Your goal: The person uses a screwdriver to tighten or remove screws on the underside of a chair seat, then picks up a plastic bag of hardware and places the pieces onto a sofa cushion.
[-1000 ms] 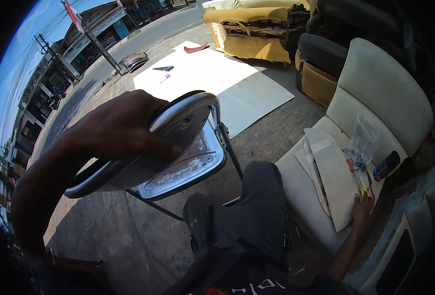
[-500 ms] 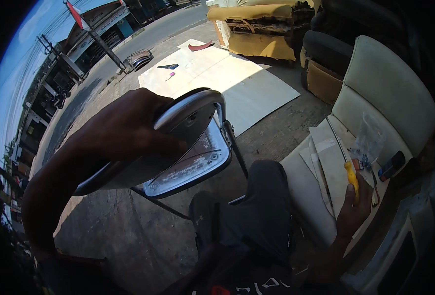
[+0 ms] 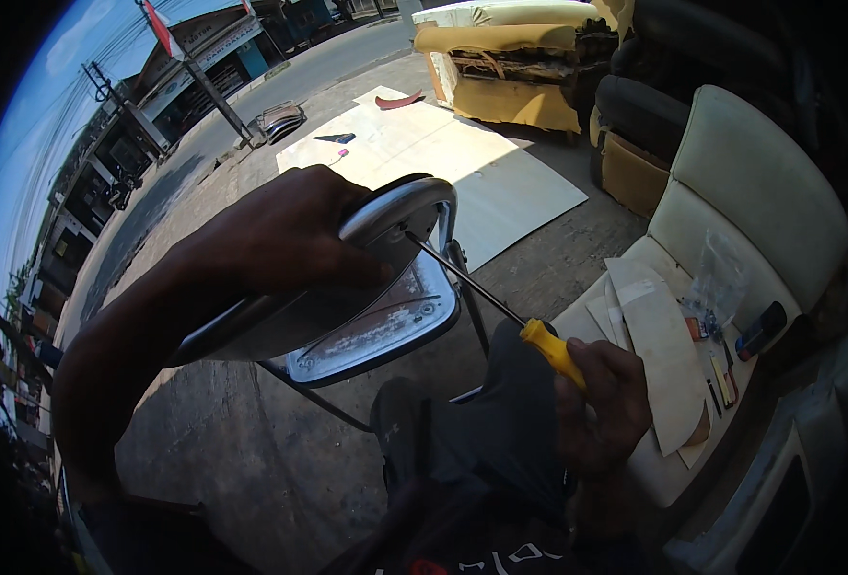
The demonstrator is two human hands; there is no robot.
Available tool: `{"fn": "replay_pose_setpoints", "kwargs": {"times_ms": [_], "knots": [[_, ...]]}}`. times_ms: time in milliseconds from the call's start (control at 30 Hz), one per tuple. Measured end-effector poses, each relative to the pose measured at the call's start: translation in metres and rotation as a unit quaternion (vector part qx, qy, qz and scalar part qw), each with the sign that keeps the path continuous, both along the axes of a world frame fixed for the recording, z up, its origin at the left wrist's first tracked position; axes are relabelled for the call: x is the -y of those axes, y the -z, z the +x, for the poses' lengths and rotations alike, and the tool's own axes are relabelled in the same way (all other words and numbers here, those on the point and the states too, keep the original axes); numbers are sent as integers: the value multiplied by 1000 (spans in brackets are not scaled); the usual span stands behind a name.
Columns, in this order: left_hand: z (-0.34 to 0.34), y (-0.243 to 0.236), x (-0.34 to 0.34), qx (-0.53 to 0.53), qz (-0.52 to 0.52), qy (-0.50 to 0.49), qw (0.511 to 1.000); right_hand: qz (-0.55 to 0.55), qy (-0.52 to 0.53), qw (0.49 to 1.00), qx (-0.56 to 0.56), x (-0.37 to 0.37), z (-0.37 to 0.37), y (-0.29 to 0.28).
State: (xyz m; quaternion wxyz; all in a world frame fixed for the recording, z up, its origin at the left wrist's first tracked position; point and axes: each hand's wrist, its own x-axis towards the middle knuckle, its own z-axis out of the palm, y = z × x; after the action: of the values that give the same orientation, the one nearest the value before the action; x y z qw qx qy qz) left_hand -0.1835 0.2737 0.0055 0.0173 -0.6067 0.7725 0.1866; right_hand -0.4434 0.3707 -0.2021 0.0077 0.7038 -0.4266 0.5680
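My left hand (image 3: 294,230) is closed around the backrest (image 3: 280,321) of a metal folding chair, thumb on the inner panel. The backrest has a silver tube rim. Below it is the chair's seat frame (image 3: 352,350), its silver rim bordering a worn, blotchy surface. A screwdriver (image 3: 550,347) with a yellow handle and long shaft is gripped in my right hand (image 3: 608,407). Its tip meets the backrest at a small screw or hole near the upper bend of the tube; which of the two I cannot tell.
On my right a cream padded seat (image 3: 764,182) bears cut board pieces (image 3: 654,355), a clear plastic bag (image 3: 721,273), a dark handheld object (image 3: 761,329) and small tools. White sheets (image 3: 500,182) lie on the ground ahead. Behind them stands torn yellow-brown upholstery (image 3: 510,81).
My right hand has lifted the screwdriver off the cream seat and brought it left, its tip now at the backrest. My left hand keeps its hold on the chair.
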Motion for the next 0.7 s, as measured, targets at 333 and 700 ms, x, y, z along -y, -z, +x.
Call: {"fn": "replay_pose_setpoints", "kwargs": {"times_ms": [333,700], "knots": [[1,-1,-2,-8,-8,10,1000,-10,-2,1000,-2,6,3,-2],[4,1,3,12,-13,27,999,174,-67,982,-26,2,-12,-41]]}}
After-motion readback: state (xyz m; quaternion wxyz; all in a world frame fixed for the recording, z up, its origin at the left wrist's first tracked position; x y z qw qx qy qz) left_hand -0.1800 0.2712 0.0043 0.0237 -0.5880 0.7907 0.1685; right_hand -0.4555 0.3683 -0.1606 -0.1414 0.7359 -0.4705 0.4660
